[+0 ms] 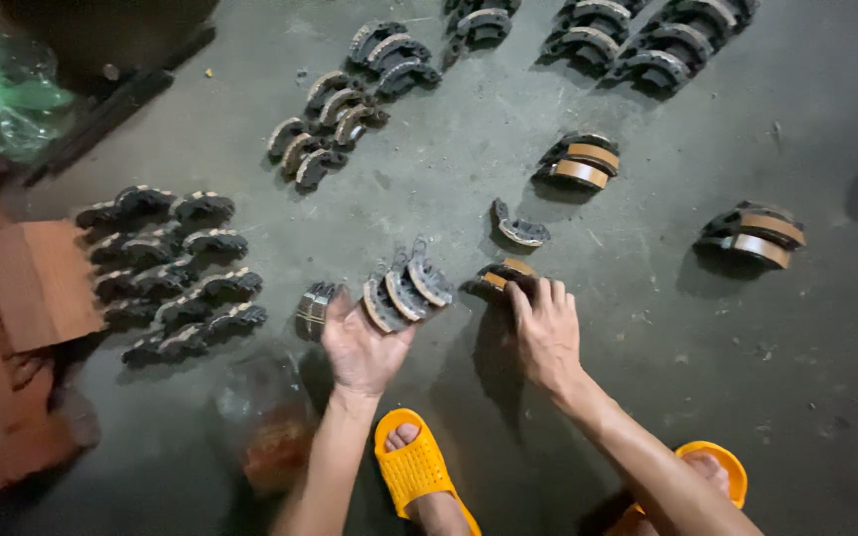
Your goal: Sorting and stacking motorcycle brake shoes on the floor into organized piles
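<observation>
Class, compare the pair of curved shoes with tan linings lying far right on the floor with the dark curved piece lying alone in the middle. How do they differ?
The tan-lined pair shows broad orange-brown linings; the lone dark piece shows none, only grey metal. The pair is two shoes stacked together; the lone piece lies by itself. The pair looks larger. The pair lies far from both hands; the lone piece lies just beyond the right hand. Both are curved and rest on the concrete floor.

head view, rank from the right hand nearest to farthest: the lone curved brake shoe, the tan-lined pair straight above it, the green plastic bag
1. Lone curved brake shoe, just above the right hand.
2. Tan-lined pair, further up the floor.
3. Green plastic bag, far off at the top left corner.
</observation>
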